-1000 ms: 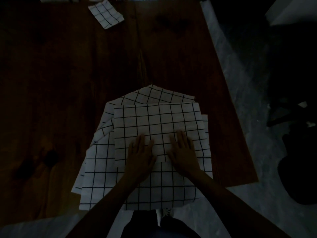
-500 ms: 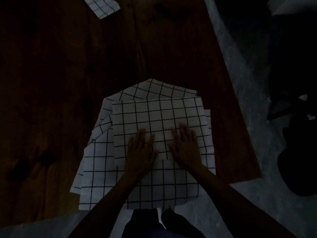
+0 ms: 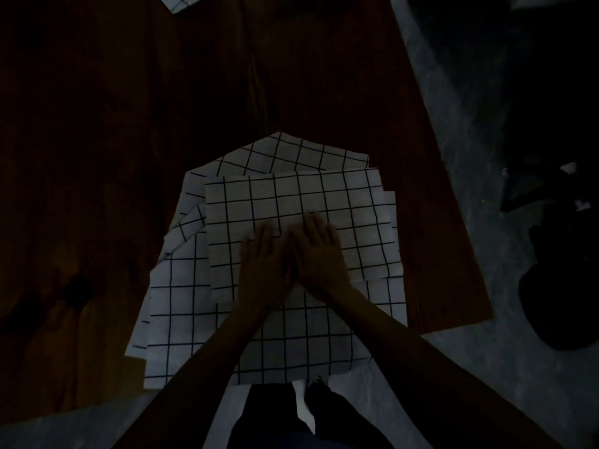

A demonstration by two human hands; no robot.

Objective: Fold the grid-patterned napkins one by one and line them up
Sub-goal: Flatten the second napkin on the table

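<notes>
Pressing flat on the folded napkin (image 3: 291, 202), your left hand (image 3: 264, 270) and right hand (image 3: 319, 254) lie side by side, touching at the inner edges. Fingers of both hands are straight and spread only slightly, palms down, gripping nothing. Some motion blur at the fingertips; exact fingertip contact cannot be resolved.

The folded napkin is a white rectangle with a dark grid, lying on top of a loose pile of napkins (image 3: 246, 335) of the same pattern. The pile sits at the near edge of the wooden table (image 3: 129, 124), its near edge overhanging slightly toward you. One layer of the pile pokes out behind the folded napkin as a skewed corner.

A second folded napkin (image 3: 183, 0) lies at the far edge of the table, well apart from the pile, cut off by the top of the frame.

Lighting is very dim. Grey floor (image 3: 470, 157) is visible to your right of the table, with a dark, unidentifiable shape on it.
</notes>
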